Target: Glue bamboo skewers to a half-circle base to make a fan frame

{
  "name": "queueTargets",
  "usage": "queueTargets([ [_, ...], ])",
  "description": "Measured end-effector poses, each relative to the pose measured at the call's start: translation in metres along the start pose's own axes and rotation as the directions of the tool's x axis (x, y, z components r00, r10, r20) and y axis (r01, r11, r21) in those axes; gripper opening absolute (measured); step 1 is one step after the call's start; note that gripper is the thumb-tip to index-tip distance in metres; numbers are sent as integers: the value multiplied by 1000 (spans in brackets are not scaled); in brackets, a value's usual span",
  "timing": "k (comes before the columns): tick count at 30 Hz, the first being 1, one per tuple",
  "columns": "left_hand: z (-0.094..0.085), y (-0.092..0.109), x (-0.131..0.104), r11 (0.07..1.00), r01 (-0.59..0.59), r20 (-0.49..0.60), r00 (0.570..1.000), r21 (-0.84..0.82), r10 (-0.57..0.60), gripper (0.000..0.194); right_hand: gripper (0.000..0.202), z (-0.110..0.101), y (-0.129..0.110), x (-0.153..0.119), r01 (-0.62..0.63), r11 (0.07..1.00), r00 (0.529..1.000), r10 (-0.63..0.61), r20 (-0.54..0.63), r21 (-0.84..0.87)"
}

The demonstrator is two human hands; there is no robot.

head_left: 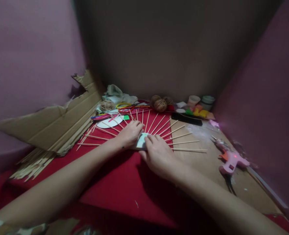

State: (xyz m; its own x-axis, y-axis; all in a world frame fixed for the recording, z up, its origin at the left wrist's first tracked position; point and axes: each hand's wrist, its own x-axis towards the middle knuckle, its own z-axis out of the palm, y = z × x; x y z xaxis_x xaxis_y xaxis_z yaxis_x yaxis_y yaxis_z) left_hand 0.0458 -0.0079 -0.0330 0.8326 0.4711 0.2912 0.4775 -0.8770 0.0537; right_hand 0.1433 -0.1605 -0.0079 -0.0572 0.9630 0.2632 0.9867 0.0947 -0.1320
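Observation:
Thin wooden sticks (176, 132) fan out in a half circle from a small pale centre piece (141, 140) with a dark front edge. My left hand (132, 133) lies on the left of this piece, fingers bent and pressed together on it. My right hand (159, 151) grips its right side, with the thumb at the front edge and the fingers on top. Both hands cover much of the piece and the inner ends of several sticks. The fan lies over a red cloth (115, 186), with its right sticks reaching over a brown board (203, 156).
A pink glue gun (232, 161) with a lit red light lies at right. Torn cardboard (53, 127) and loose sticks (34, 164) are at left. Behind are twine balls (160, 104), scissors (125, 106), a white oval (110, 122), a black strip (186, 119) and jars (207, 101).

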Motion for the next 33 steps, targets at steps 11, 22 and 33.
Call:
queueTargets([
  [11,0,-1,5,968,164,36,984,192,-174,27,33,42,30,92,-233,970,972,233,-13,-69],
  [22,1,6,4,971,175,2,984,162,-178,30,34,46,27,89,-224,962,974,228,7,-154],
  [33,-1,15,-7,956,277,-80,959,96,-270,36,31,42,12,102,-241,955,969,247,14,-171],
])
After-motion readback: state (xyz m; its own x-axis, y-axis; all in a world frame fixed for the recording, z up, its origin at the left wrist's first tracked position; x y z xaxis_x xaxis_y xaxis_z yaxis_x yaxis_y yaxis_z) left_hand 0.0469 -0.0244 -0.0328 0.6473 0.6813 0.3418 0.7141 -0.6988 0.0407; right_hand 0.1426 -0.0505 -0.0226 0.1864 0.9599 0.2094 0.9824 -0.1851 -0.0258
